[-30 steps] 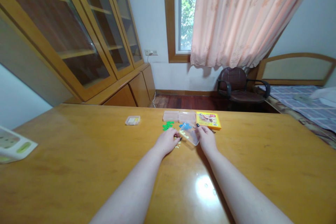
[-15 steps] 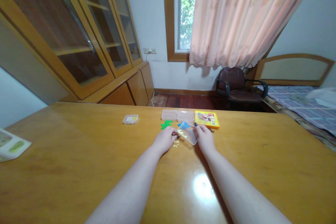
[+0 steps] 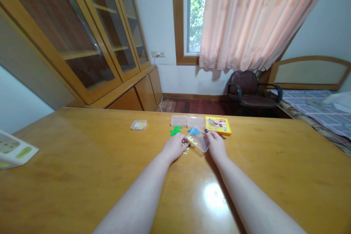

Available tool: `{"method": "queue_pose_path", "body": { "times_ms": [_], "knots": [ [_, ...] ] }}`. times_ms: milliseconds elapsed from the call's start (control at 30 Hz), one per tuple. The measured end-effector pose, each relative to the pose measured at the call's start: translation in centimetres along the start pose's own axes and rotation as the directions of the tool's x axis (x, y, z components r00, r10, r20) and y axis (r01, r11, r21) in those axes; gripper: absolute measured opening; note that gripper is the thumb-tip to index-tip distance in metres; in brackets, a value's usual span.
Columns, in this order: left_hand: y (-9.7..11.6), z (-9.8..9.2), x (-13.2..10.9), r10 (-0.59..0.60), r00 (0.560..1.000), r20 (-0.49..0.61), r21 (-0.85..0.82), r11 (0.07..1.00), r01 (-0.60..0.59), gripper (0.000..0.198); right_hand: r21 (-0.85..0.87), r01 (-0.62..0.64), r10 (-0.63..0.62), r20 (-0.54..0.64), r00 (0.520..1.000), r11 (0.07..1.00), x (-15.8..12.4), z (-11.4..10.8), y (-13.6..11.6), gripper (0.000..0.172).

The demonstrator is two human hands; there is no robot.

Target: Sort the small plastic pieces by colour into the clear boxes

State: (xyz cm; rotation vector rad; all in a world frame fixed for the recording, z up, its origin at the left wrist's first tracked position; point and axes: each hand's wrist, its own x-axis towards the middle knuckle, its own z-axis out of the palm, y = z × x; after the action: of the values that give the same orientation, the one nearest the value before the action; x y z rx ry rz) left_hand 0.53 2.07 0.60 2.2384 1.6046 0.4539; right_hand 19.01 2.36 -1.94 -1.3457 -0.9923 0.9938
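Observation:
My right hand (image 3: 217, 145) grips the right side of a small clear plastic box (image 3: 201, 142), which is tilted above the table. Several pale yellow pieces (image 3: 192, 140) lie inside it, toward its left end. Close to that end is my left hand (image 3: 175, 148), its fingers curled together low over more loose pale yellow pieces (image 3: 186, 151) on the tabletop. What those fingers pinch is too small to make out. Green pieces (image 3: 176, 131) form a pile just beyond my left hand. Blue pieces (image 3: 194, 131) lie behind the box, partly seen through it.
An open clear case (image 3: 179, 120) lies at the table's far side, beside a yellow printed box (image 3: 218, 125). Small brown pieces (image 3: 223, 137) show near my right hand. Farther left are a small clear container (image 3: 139, 125) and a white power strip (image 3: 16, 150).
My left fingers have curled in closer over the loose pale yellow pieces. The box stays tilted in my right hand, and the whole view has shifted slightly.

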Motion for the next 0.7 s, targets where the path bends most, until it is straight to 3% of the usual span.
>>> {"method": "queue_pose_path", "body": {
  "times_ms": [367, 700],
  "knots": [
    [-0.3, 0.4, 0.3, -0.011, 1.000, -0.005, 0.021, 1.000, 0.011, 0.014, -0.056, -0.003, 0.003, -0.006, 1.000, 0.998, -0.2, -0.2, -0.3, 0.036],
    [-1.0, 0.6, 0.7, -0.062, 0.992, -0.112, -0.069, 0.996, 0.054, 0.013, -0.058, -0.003, 0.003, -0.012, 1.000, 0.998, -0.4, -0.1, -0.6, 0.034]
  ]
}}
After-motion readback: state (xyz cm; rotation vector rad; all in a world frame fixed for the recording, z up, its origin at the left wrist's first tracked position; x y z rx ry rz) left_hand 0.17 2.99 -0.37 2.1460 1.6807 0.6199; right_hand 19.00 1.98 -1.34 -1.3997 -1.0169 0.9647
